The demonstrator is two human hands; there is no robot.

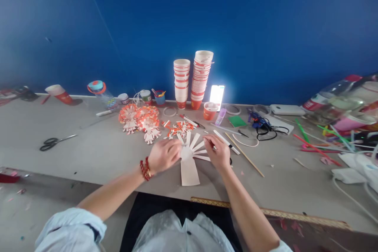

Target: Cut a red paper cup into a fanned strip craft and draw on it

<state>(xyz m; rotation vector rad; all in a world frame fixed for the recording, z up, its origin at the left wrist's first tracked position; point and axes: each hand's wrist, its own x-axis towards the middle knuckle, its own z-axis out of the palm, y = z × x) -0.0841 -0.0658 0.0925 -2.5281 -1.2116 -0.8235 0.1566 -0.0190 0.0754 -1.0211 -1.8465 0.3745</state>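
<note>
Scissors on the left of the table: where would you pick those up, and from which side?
I'd take the scissors by the black handles, reaching down from above and the near left. They lie flat on the table, handles leftward, with the metal blades pointing right, so that approach should keep the hand off the blades.

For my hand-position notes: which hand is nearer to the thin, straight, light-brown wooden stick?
Right. The right hand is just left of the stick; the left hand is farther left, at the left side of the white paper cut-out with fanned strips.
</note>
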